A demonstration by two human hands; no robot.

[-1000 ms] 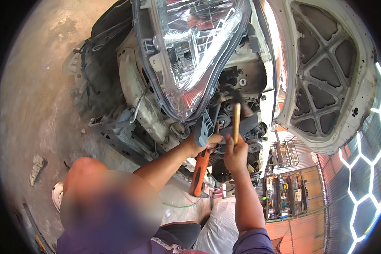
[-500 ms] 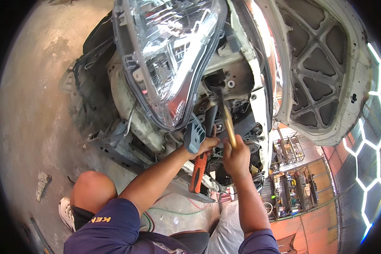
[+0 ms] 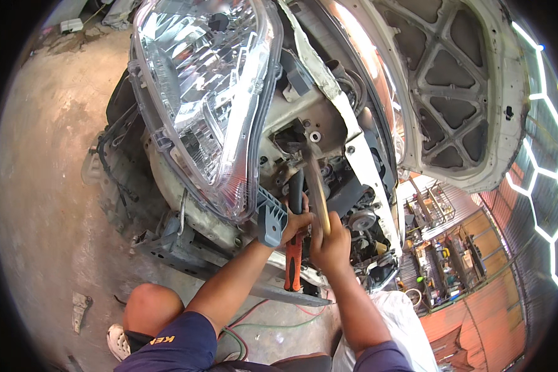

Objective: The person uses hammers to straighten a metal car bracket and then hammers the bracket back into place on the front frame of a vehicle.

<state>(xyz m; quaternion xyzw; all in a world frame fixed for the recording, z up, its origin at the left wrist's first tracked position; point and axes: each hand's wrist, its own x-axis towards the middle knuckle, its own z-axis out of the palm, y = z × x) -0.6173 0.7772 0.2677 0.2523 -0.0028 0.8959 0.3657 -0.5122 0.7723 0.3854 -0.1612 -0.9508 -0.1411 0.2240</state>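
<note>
My left hand [image 3: 296,225] is closed around a tool with an orange-and-black handle [image 3: 293,263]. Its black upper part rises toward the car's front panel, and I cannot make out its working end. In my right hand [image 3: 332,248] is a wooden-handled hammer [image 3: 319,195], gripped low on the handle. The hammer's dark head, smeared by motion, lies close to the bare body panel [image 3: 328,127] near a square opening. A large clear headlight [image 3: 198,80] sits left of both tools, its grey bracket [image 3: 271,218] partly covering my left wrist.
The raised hood [image 3: 440,93] stands at the right. Pulleys [image 3: 362,220] and other engine parts lie beyond my right hand. A metal bumper beam [image 3: 192,255] crosses in front of me. Hoses [image 3: 248,325] run over the floor, and shelves [image 3: 446,266] hold parts at the right.
The view has shifted, so the car sits lower and more to the left. The hammer's angle differs slightly and its head is still blurred. Both hands keep hold of their tools.
</note>
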